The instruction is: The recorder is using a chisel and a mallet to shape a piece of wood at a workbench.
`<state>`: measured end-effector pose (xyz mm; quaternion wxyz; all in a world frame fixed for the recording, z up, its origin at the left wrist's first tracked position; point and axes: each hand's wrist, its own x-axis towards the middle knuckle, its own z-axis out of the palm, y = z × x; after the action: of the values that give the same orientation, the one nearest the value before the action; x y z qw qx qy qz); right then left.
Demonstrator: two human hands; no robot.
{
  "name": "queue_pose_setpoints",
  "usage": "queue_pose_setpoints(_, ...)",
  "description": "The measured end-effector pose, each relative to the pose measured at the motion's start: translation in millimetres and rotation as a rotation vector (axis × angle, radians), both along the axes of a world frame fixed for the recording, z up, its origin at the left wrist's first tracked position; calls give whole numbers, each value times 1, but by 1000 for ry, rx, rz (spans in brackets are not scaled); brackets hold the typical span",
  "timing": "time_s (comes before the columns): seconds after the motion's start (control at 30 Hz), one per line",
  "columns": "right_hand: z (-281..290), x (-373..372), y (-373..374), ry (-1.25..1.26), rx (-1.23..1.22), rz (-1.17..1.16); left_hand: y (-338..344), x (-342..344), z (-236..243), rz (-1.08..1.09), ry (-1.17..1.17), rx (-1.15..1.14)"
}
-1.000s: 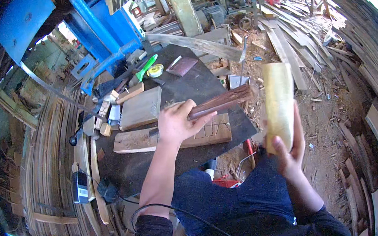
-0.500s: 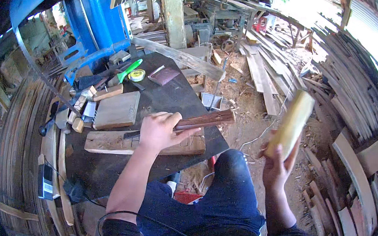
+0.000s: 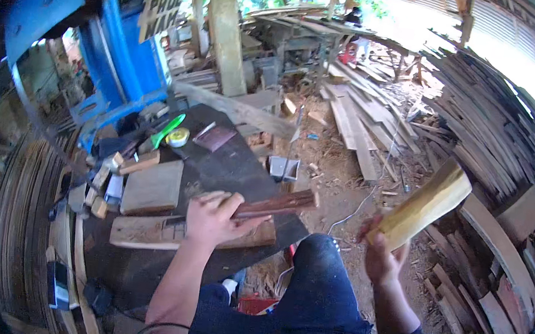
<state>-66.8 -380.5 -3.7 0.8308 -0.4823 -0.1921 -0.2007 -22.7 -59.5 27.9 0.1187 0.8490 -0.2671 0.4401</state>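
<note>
My left hand is closed round a tool with a dark reddish wooden handle; its dark blade, mostly hidden by the hand, lies over a long board with markings or cuts on the black work surface. My right hand grips the lower end of a pale yellow wood block, held tilted over the floor right of the work surface. A grey square board, a green-handled tool, a tape roll and a flat reddish-brown piece lie behind my left hand.
A blue machine with a band blade stands at left. Stacked planks line the left, more the right. Loose boards, a cable and a small box lie ahead. A dark-clad person is far back.
The view has tilted up, showing more of the open shed. The pale block has tipped further to the right and dropped in the picture. My left hand still holds the dark-handled tool.
</note>
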Motion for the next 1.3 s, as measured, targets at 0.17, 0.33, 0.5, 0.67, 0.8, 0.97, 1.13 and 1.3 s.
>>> queue_pose_setpoints(0.17, -49, -8, 20, 208, -381, 323, -7, -1, -2, -14, 7, 50)
queue_pose_setpoints(0.33, -48, -5, -11, 164, -315, 59, -3, 4, -5, -90, 9, -36)
queue_pose_setpoints(0.5, -32, -11, 17, 26, -30, 17, -12, -3, -1, -51, 67, 15)
queue_pose_setpoints(0.67, -25, -23, 16, 138, -294, 194, 4, 7, -5, -81, 48, 49)
queue_pose_setpoints(0.8, 3, -18, 15, 120, -126, -93, 6, 1, -7, -87, 74, -23)
queue_pose_setpoints(0.97, -30, -23, 26, -7, -515, 289, -3, 4, -7, -151, 24, 37)
queue_pose_setpoints(1.13, -20, -22, 35, 233, -437, 415, 2, 3, -7, -114, 92, -69)
queue_pose_setpoints(1.3, -20, -23, 46, 252, -241, 449, -1, 1, -1, -133, 54, -52)
